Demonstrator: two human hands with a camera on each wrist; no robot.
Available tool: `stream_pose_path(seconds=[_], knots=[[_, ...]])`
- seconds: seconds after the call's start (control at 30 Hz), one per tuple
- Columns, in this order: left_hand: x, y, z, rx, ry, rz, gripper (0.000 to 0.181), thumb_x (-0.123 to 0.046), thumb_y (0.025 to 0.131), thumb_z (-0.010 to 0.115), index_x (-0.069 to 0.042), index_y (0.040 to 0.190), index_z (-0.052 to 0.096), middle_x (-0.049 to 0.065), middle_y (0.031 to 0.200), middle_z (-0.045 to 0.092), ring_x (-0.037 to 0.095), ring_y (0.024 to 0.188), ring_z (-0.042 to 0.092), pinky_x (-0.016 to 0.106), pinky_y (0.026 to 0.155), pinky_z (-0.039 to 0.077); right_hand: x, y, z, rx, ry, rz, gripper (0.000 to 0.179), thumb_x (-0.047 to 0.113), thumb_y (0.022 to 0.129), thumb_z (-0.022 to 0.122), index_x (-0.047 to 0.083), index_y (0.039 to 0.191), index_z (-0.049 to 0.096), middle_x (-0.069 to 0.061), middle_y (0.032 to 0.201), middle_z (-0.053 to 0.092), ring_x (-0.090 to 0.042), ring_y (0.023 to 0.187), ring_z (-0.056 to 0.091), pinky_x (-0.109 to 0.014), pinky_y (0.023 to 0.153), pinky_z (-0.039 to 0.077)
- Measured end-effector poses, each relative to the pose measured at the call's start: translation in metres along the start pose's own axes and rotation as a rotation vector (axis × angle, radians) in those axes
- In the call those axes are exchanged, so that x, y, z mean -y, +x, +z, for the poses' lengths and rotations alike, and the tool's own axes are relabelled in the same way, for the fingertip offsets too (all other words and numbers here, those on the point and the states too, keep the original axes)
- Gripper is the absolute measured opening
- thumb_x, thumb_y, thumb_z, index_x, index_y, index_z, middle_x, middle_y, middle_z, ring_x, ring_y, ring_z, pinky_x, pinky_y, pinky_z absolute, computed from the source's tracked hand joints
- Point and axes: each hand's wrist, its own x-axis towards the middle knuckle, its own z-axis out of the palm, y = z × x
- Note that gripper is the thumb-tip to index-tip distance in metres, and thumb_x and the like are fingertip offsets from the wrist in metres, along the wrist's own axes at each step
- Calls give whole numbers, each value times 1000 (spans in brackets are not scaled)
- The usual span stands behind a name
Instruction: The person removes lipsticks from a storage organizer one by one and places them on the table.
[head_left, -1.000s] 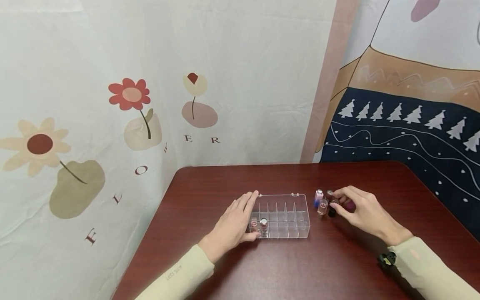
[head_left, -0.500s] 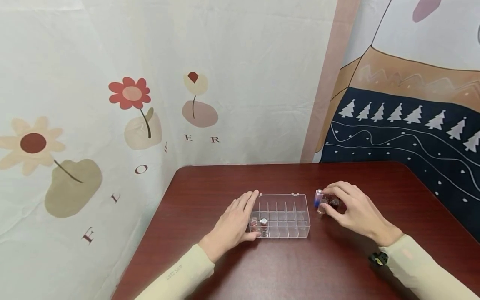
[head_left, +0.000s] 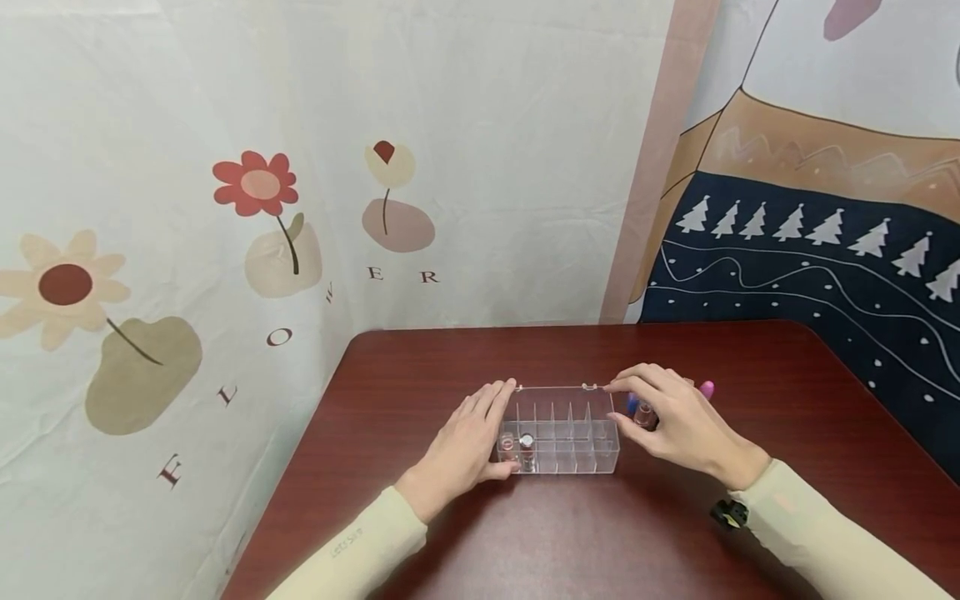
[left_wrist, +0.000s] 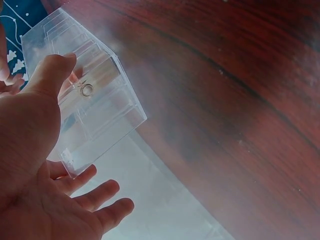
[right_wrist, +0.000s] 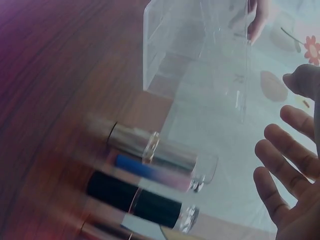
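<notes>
A clear plastic divided box (head_left: 555,460) stands on the table, two small cosmetic tubes (head_left: 527,452) inside its left compartments. My left hand (head_left: 463,432) rests against its left end, fingers straight at the back and thumb at the front. In the left wrist view the thumb (left_wrist: 57,72) lies against the box's front. My right hand (head_left: 678,427) is just past the box's right end, fingers spread, holding nothing. Beneath it, partly hidden, stand several lipsticks: a gold one with a clear base (right_wrist: 170,154), a blue-and-pink one (right_wrist: 150,171) and a black one (right_wrist: 132,199).
The table (head_left: 540,533) is dark red wood. A magenta-ended item (head_left: 707,389) shows behind the right hand, and a copper-coloured tube (right_wrist: 107,231) is cut off at the right wrist view's edge. Printed cloths (head_left: 480,167) hang behind the table.
My right hand has moved left from over the lipsticks towards the box's right end, uncovering the magenta-ended item. My left hand has stayed at the box's left end.
</notes>
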Motion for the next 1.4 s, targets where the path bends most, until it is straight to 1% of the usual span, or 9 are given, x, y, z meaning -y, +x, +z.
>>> stream_pose_path(seconds=[0.2,0.3,0.47,0.63,0.77,0.87,1.13,1.4], knots=[[0,0,0,-2,-9,-7,133,-59,87,101,0,182,28,24,179,52,44,164,56,55,136,52,8,7,6,21,28,-10,50,23,85,101,15,131,84,1,129,80,-18,116,73,-39,101,59],[0,0,1,1,-11,-13,133,-59,87,101,-1,182,28,23,179,52,43,165,56,55,135,52,12,11,9,24,39,-19,48,23,85,101,15,130,84,2,128,81,-19,118,75,-40,103,60],[-1,1,2,7,-13,-16,133,-58,87,101,-2,182,28,22,179,52,43,165,56,56,135,52,17,16,15,30,49,-36,44,24,87,99,18,127,83,3,125,80,-18,118,75,-41,98,63],[-1,1,1,13,-14,-19,134,-58,87,101,-2,182,27,22,180,51,43,165,55,56,136,51,22,22,21,45,63,-47,42,25,89,98,20,128,83,5,125,80,-17,116,75,-40,98,64],[-1,2,1,18,-23,-29,134,-58,87,102,-2,183,26,22,181,50,44,166,54,56,137,51,27,28,24,50,68,-62,41,25,90,98,21,128,83,6,123,79,-15,113,74,-39,90,64],[0,2,1,21,-28,-33,134,-57,87,102,-3,183,25,22,181,50,44,166,54,57,137,51,29,30,27,54,72,-67,41,26,90,98,22,128,83,7,123,79,-14,112,74,-38,87,64],[0,2,3,17,-38,-36,135,-56,86,103,-3,183,26,22,180,50,44,166,54,56,137,51,37,33,32,79,97,-72,39,26,92,97,21,128,82,5,123,80,-14,112,74,-37,91,65],[0,2,3,3,-14,-28,135,-57,85,104,-2,182,28,22,178,53,43,164,57,54,136,52,42,36,39,87,114,-89,37,25,93,96,18,127,83,5,122,80,-14,111,74,-36,93,66]])
